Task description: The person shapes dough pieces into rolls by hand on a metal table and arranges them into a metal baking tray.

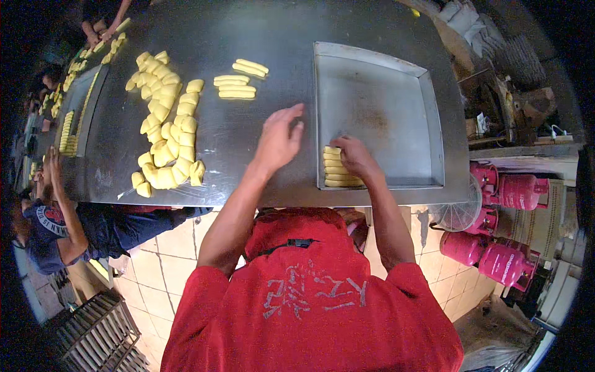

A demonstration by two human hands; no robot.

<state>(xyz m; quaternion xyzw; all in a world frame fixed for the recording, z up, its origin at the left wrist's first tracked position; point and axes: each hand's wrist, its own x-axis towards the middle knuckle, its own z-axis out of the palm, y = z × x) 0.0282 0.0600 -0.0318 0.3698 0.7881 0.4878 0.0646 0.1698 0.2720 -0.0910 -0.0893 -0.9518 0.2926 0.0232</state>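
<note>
My left hand hovers over the steel table beside the shallow metal tray, thumb and fingers apart and holding nothing. My right hand is inside the tray at its near left corner, fingers curled on the top dough strip of a short stacked-looking row of pale yellow strips laid side by side. Loose dough strips lie beyond my left hand, and a long cluster of cut dough pieces spreads across the left of the table.
A co-worker in dark blue works at the left edge beside another tray; another person's hands are at the far left corner. Pink gas cylinders and a fan are at the right. A slatted metal rack sits lower left.
</note>
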